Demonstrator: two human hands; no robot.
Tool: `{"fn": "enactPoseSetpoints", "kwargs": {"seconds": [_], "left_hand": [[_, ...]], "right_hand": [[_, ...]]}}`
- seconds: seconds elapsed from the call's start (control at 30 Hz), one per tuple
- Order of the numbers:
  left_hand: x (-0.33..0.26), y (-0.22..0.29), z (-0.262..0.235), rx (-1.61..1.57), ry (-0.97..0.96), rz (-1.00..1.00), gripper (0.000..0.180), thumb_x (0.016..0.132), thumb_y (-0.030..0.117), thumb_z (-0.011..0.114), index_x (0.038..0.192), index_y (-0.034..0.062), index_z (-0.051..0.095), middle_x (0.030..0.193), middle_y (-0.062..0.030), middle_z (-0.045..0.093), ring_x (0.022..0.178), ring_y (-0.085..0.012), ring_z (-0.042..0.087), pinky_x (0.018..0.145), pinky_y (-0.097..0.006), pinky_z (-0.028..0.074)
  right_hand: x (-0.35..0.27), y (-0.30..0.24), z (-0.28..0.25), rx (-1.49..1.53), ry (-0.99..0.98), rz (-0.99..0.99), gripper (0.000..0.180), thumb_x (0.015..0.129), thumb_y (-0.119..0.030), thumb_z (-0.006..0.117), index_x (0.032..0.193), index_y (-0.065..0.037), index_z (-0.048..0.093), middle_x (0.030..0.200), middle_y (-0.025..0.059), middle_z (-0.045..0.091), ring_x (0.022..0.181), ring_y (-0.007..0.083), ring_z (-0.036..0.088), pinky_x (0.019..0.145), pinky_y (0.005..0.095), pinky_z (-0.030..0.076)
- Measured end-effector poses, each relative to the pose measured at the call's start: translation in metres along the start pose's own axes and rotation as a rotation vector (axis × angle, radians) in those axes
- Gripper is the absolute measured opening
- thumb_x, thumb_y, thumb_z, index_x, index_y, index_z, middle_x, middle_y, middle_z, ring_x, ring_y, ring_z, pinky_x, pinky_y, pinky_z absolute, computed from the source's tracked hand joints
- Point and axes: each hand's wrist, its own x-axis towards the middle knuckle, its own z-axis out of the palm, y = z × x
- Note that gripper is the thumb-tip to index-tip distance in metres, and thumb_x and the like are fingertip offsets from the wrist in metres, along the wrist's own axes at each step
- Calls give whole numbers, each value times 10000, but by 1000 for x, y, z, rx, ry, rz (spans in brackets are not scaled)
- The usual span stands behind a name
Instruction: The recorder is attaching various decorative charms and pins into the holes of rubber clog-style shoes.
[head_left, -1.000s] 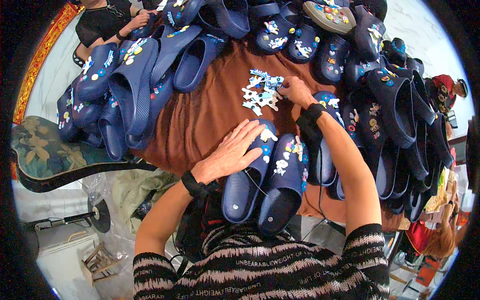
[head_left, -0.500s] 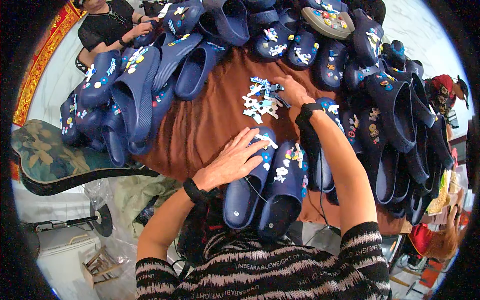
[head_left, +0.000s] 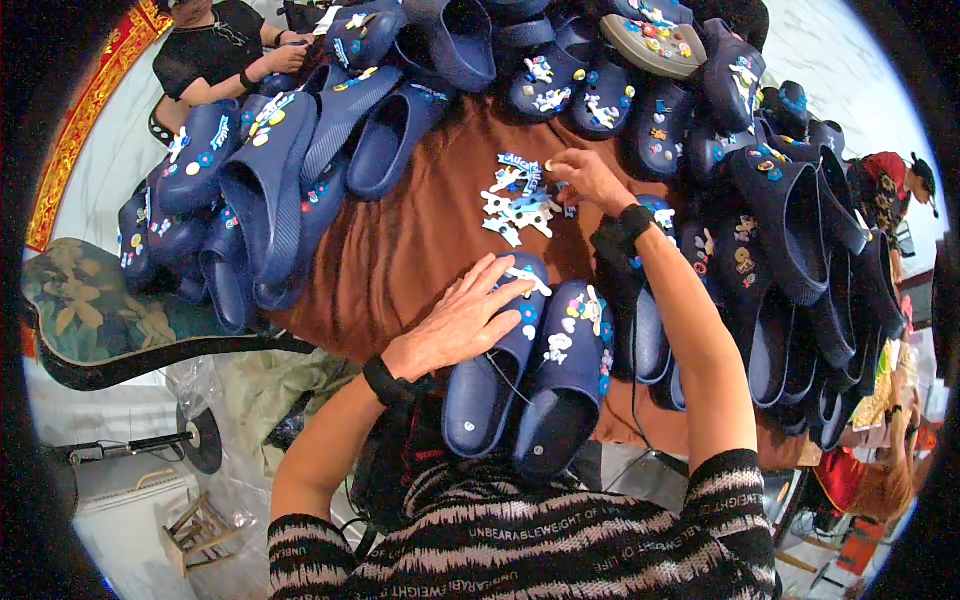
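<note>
My left hand (head_left: 455, 315) lies with its fingers spread over the toe of a navy clog (head_left: 487, 395). White and blue charms show on that toe around my fingers. Beside it on the right is a second navy clog (head_left: 565, 400), its toe dotted with colourful charms. Farther off, a small pile of white and blue shoe charms (head_left: 520, 215) lies on the brown cloth. At the right edge of the pile, my right hand (head_left: 592, 180) pinches a small pale charm between thumb and forefinger; its exact shape is too small to tell.
Brown cloth (head_left: 400, 260) covers the table. Many decorated navy clogs (head_left: 265, 200) heap up at left, back and right (head_left: 790, 230). A beige clog (head_left: 655, 48) sits at the back. Another person (head_left: 215, 60) works at far left. A patterned chair seat (head_left: 120, 310) stands left.
My right hand has drawn slightly nearer and now pinches at the pile's edge. Charms in the pile have shifted, with a lighter blue piece showing. My left hand stays on the clog.
</note>
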Motion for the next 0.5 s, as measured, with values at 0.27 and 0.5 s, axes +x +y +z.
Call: {"fn": "enactPoseSetpoints", "kwargs": {"seconds": [0.27, 0.5], "left_hand": [[4, 3, 1, -25, -17, 13, 467, 1004, 280, 516, 1452, 157, 471, 1564, -229, 299, 1462, -462, 237, 1200, -524, 226], [7, -1, 2, -11, -12, 19, 479, 1005, 279, 519, 1464, 158, 457, 1568, -220, 297, 1469, -462, 223, 1202, -526, 219]], "right_hand": [[3, 17, 0, -735, 94, 168, 401, 787, -324, 732, 1047, -19, 724, 1101, 225, 710, 1047, 383, 684, 917, 474, 540], [10, 17, 1, -356, 121, -44, 228, 874, -148, 664, 1003, 35, 706, 780, 157, 717, 626, 217, 687, 597, 363, 544]]}}
